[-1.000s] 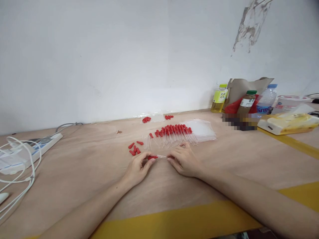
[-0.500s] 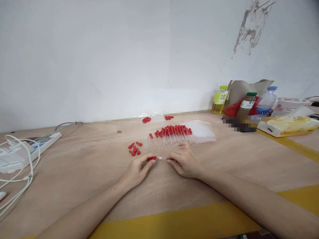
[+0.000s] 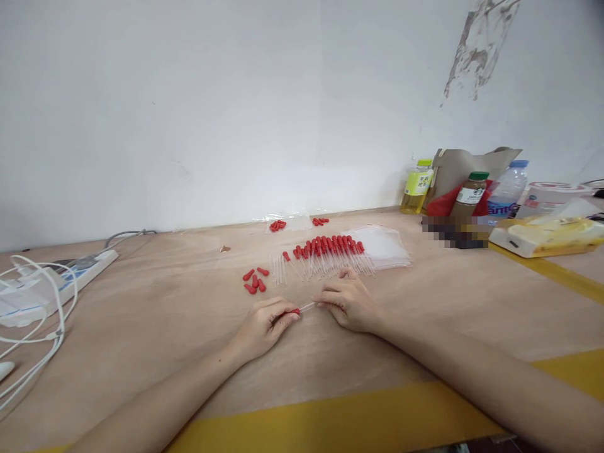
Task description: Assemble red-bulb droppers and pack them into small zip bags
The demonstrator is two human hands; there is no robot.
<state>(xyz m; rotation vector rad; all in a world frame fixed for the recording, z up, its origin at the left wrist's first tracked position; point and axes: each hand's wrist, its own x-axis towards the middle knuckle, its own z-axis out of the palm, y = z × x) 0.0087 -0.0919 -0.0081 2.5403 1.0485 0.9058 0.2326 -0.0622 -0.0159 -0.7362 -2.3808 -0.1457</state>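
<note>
My left hand (image 3: 268,324) pinches a red rubber dropper bulb (image 3: 296,311), most of it hidden by the fingers. A thin clear glass tube (image 3: 307,306) runs from the bulb's open end to my right hand (image 3: 346,302), whose thumb and fingers are closed on it. How deep the tube sits in the bulb cannot be made out. Loose red bulbs (image 3: 255,280) lie beyond my left hand. Beside them are several bare glass tubes (image 3: 279,270). A row of droppers with red bulbs (image 3: 325,245) lies past my right hand, partly on clear plastic bags (image 3: 384,245).
More red bulbs (image 3: 277,225) lie by the wall in clear plastic. At left is a power strip (image 3: 89,269) with tangled white cables (image 3: 60,314). Bottles (image 3: 470,192), a paper bag (image 3: 455,167) and a tissue pack (image 3: 542,238) stand at right. Yellow tape (image 3: 306,418) crosses the near edge.
My left fingers have moved slightly down and right, covering more of the bulb. The tube now slants up toward my right hand, which has shifted a little left and up.
</note>
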